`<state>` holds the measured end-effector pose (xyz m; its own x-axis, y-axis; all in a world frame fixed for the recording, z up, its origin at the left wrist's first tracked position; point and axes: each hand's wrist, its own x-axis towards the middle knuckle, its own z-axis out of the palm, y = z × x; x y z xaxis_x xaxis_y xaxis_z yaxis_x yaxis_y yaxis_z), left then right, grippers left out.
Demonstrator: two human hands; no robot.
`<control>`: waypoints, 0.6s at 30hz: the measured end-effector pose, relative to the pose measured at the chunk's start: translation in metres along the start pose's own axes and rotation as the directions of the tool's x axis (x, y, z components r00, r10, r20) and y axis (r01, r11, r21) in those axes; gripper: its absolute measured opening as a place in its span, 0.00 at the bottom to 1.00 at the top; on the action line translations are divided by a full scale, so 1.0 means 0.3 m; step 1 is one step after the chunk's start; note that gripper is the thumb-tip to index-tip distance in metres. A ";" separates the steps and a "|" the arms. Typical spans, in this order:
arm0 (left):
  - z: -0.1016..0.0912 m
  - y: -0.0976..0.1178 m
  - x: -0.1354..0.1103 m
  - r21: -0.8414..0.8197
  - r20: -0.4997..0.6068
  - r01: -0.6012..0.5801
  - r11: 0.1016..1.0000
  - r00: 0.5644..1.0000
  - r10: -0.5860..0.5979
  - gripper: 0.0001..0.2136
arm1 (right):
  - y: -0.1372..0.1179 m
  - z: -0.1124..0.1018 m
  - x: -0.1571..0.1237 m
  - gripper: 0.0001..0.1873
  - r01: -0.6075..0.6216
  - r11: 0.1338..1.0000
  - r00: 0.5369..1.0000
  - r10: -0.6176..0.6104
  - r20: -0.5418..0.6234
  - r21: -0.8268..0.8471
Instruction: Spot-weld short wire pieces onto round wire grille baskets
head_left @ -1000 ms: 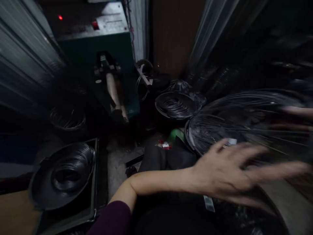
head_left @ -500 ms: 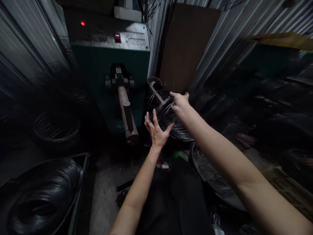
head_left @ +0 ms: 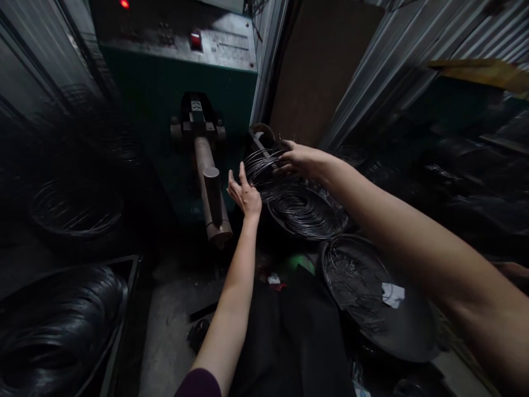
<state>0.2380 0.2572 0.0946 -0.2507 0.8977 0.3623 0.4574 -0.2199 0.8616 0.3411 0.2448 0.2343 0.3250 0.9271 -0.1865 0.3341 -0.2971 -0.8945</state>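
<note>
My right hand (head_left: 298, 160) grips the upper edge of a small coil of thin black wire (head_left: 261, 168) and holds it in the air beside a green machine (head_left: 177, 94). My left hand (head_left: 243, 193) is open, fingers spread, palm turned toward the coil's lower left side, close to it or just touching. The machine's brown spindle (head_left: 210, 190) sticks out toward me just left of my left hand.
A pan of coiled black wire (head_left: 308, 212) lies below the hands. A shallow dark dish (head_left: 380, 298) with wire scraps and a white tag sits at the right. A large wire spool (head_left: 53, 325) fills the lower left. Corrugated metal walls close in on both sides.
Both hands went from the dish at the right up to the wire coil. The coil has since moved left and up, toward the spindle, lifting clear of the pan of wire.
</note>
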 end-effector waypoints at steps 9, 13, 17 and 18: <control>-0.008 0.050 -0.061 -0.003 0.153 -0.215 0.977 0.965 0.213 0.33 | 0.063 -0.030 0.103 0.37 0.198 0.749 0.976 -0.211 0.055 -0.633; 0.080 0.035 0.022 0.154 0.183 -0.317 0.936 0.940 0.289 0.33 | 0.068 -0.046 0.184 0.35 0.230 0.753 0.964 -0.261 0.040 -0.617; 0.095 0.052 0.207 0.311 0.207 -0.276 0.910 0.954 0.218 0.34 | 0.076 -0.062 0.206 0.39 0.330 0.744 0.935 -0.343 0.092 -0.581; 0.088 0.069 0.241 0.344 0.207 -0.249 0.905 0.961 0.185 0.32 | 0.091 -0.075 0.178 0.40 0.373 0.722 0.920 -0.370 0.130 -0.582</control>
<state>0.2518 0.3278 0.1293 0.0204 0.9006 0.4342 0.7701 -0.2911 0.5677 0.3875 0.2812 0.2091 0.0604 0.9925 0.1067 0.8778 -0.0019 -0.4791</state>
